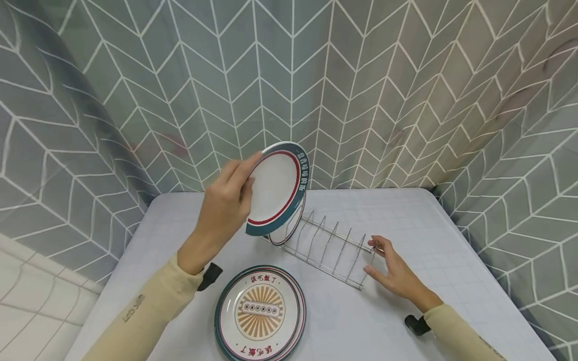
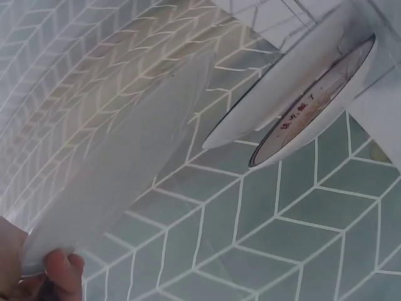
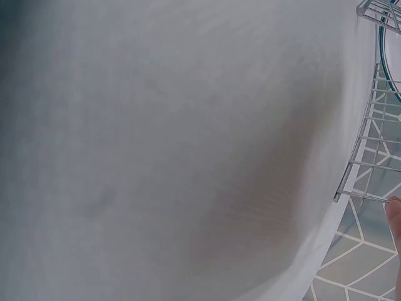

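Plate pinched in left grip hides racked plate; right grip spread.

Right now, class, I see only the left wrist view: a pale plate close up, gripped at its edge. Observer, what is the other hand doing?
Observer: In the head view the right hand rests its fingertips on the near end of the wire rack and holds nothing.
Operator: Where is my plate relative to that rack?
Observer: The left hand holds the teal-rimmed plate tilted in the air above the rack's far end, where a standing plate already sits in a slot.
Operator: Any more plates about?
Observer: A stack of plates lies flat on the table in front of the rack, between the two arms.
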Available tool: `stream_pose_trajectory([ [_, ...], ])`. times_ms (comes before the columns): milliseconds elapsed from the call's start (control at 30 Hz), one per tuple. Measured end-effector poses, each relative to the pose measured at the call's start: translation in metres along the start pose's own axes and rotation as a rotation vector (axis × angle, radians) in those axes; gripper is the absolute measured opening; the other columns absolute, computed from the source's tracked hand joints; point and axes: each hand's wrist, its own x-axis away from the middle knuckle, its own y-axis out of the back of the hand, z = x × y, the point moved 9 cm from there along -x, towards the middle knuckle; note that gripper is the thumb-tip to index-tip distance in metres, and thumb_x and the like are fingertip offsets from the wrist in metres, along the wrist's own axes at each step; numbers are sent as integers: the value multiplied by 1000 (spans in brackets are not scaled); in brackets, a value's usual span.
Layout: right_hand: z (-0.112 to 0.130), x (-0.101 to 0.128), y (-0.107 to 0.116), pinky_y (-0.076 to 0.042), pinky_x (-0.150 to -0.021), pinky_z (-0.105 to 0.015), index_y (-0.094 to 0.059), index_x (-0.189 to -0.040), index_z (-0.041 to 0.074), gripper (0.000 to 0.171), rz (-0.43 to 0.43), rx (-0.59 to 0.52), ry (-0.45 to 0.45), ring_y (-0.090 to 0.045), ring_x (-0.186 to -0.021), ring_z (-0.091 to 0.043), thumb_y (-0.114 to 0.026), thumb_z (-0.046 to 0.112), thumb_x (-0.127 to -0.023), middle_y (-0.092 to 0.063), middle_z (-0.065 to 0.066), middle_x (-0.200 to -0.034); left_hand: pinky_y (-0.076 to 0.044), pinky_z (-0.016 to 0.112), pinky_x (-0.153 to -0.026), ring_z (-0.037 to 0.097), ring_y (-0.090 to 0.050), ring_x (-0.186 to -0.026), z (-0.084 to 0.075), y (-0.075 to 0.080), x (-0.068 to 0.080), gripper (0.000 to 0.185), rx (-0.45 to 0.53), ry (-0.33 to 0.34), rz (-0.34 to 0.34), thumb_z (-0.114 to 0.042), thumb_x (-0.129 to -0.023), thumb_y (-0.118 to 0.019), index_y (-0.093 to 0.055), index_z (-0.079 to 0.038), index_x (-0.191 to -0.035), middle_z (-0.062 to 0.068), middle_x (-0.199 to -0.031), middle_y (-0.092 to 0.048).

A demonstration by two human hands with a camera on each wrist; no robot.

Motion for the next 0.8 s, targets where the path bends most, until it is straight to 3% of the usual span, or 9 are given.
stream_pose_trajectory([
  [233,-1,0,0,-35,-103,-22,-25,-139,0,75,0,-1,-11,-47,-121,-33,-70,21,-83,-46,-17,-130,-34,23,-39,17,-43,-45,0,-52,-16,51,-63,-14,60,9,-85,-49,-49,-10,-133,10,-99,-56],
  [333,-3,1,-1,-36,-102,-28,-26,-138,1,74,1,2,-32,-47,-122,-32,-70,22,-82,-46,-16,-130,-28,23,-36,15,-34,-40,1,-72,-15,55,-120,-20,93,11,-83,-47,-49,-10,-134,9,-98,-55],
  [567,-1,0,-2,-39,-99,-37,-25,-138,-2,74,6,20,-19,-48,-119,-35,-69,23,-84,-47,-18,-129,-28,22,-37,13,-33,-41,2,-106,-5,59,-160,-20,163,14,-79,-51,-47,-7,-134,8,-98,-54],
  [800,-1,0,-1,-34,-103,-21,-25,-138,-2,75,4,-4,-13,-47,-121,-35,-69,22,-83,-46,-18,-130,-30,23,-37,14,-35,-43,3,-127,3,60,-192,14,189,13,-77,-54,-48,-8,-133,7,-95,-53],
])
